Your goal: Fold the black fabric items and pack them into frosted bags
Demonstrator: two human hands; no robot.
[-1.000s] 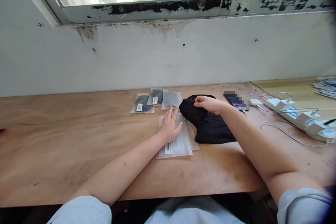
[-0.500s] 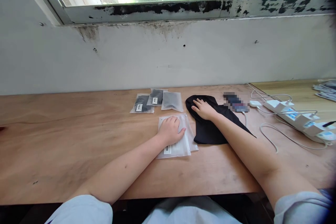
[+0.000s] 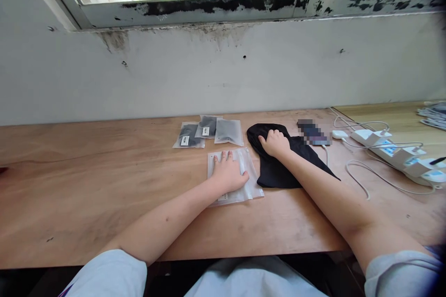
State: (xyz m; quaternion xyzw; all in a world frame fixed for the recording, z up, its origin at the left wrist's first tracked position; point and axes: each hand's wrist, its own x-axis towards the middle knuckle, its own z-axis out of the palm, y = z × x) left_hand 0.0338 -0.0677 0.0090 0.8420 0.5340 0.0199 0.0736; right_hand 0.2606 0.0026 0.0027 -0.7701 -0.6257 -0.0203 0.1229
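Observation:
My left hand (image 3: pixel 228 175) lies flat with fingers spread on the frosted, clear plastic bags (image 3: pixel 249 158) at the middle of the table. A label on the upper bag is partly covered by that hand. On the black cloth garment (image 3: pixel 275 174), rounded at its far end and wider near me, rests my right hand (image 3: pixel 276 144). Its fingers are curled into the fabric, the thumb out to the left; the fingertips are partly hidden. Behind the clear bags lie several filled bags with dark contents, among them a bag (image 3: pixel 229 131) overlapping a labelled one (image 3: pixel 208 126).
A phone (image 3: pixel 313 132), blurred out, lies beyond the garment with a white cable attached. To its right are a white charger (image 3: pixel 339 134) and a power strip (image 3: pixel 397 155) with loose cables. Packets (image 3: pixel 432 113) sit at the far right. A wall and window rise behind the table.
My left fingers have spread out and pressed flat over the bags, bringing their right edges closer together. My right fingers, stretched out before, have curled on the black garment.

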